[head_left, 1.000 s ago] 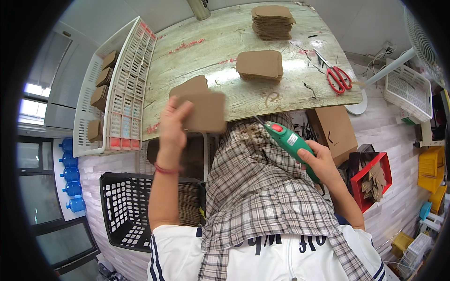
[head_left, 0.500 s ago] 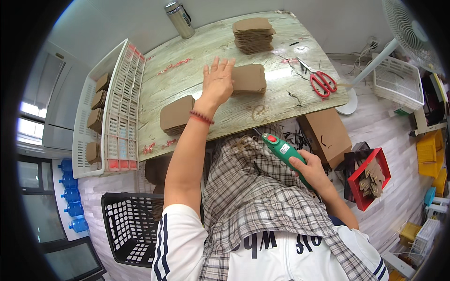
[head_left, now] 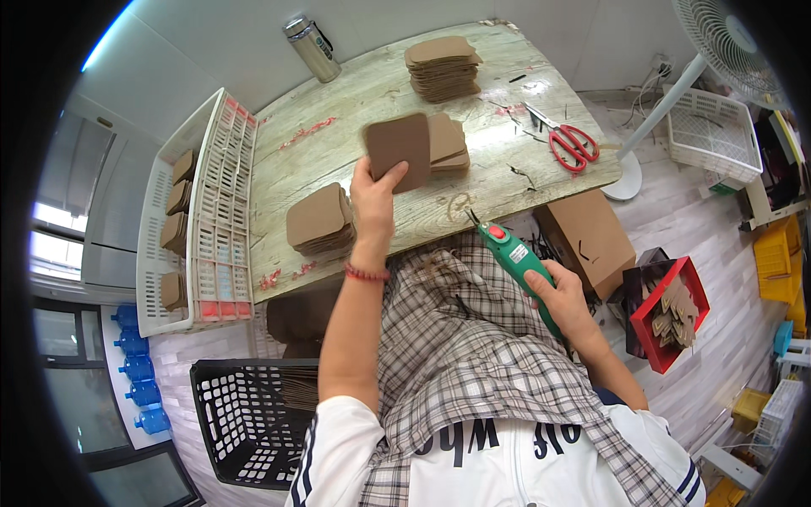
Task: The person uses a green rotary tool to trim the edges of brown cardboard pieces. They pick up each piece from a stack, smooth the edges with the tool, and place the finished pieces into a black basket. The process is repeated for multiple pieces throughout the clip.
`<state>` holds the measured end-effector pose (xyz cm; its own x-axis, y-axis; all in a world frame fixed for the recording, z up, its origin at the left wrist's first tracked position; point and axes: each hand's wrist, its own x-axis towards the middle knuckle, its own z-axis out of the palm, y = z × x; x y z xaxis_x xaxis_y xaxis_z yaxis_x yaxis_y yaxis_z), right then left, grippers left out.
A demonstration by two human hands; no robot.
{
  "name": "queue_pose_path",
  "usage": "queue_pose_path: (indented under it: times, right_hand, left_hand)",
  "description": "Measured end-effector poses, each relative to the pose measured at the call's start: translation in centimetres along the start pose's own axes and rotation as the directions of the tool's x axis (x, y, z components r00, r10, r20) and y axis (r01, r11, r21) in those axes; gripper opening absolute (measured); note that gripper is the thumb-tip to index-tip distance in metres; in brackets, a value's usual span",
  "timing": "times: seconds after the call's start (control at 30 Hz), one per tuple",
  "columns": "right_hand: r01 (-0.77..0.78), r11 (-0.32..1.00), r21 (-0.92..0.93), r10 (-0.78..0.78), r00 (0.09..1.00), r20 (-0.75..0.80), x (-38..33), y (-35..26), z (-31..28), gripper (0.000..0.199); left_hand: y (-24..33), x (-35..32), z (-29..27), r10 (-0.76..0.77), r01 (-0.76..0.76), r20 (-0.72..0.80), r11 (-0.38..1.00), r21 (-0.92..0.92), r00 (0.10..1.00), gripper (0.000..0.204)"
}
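Observation:
My left hand (head_left: 374,196) is closed on a brown flat piece with rounded corners (head_left: 397,150), raised over the table with the thumb on its face. Just behind and right of that piece lies a small stack of similar brown pieces (head_left: 451,142). Another brown stack (head_left: 319,218) sits left of my left wrist, and a taller pile (head_left: 442,69) stands at the far side. In my right hand (head_left: 561,296) is a green handheld power tool (head_left: 511,256) with a red button, its thin dark tip pointing up at the table's front edge.
On the table (head_left: 291,160) are red-handled scissors (head_left: 574,146), dark scraps and a steel flask (head_left: 312,49). A white crate (head_left: 221,211) borders its left side. Below are a black basket (head_left: 245,422), a cardboard box (head_left: 587,241) and a red-rimmed box (head_left: 659,367). A fan (head_left: 663,106) stands right.
My left hand was lying open by the middle stack; now it has lifted a brown piece off toward me. The right hand with the power tool has barely moved.

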<state>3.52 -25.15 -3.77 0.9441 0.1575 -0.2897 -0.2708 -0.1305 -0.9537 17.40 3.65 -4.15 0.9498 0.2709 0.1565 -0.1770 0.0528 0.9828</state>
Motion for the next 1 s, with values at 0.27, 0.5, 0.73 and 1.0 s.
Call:
queue_pose_path:
  times: [0.27, 0.5, 0.73, 1.0]
  right_hand:
    - [0.067, 0.996, 0.052, -0.064, 0.996, -0.057, 0.3, -1.8, 1.2, 0.034]
    - [0.049, 0.997, 0.066, -0.047, 0.998, -0.042, 0.0, -2.4, 0.9, 0.033]
    - [0.029, 0.997, 0.069, -0.026, 0.999, -0.032, 0.1, -2.8, 0.7, 0.034]
    - [0.053, 0.995, 0.084, -0.048, 0.997, -0.056, 0.4, -3.1, 0.6, 0.036]
  left_hand:
    - [-0.1, -6.2, 3.8, -0.242, 0.135, -0.033, 0.643, -0.754, 0.97, 0.043]
    - [-0.9, -6.9, 4.5, -0.251, 0.187, 0.036, 0.609, -0.77, 0.967, 0.039]
    - [-1.8, -7.7, 4.7, -0.248, 0.239, 0.104, 0.615, -0.751, 0.963, 0.038]
    - [-1.9, -9.6, 5.1, -0.253, 0.315, 0.194, 0.651, -0.691, 0.948, 0.036]
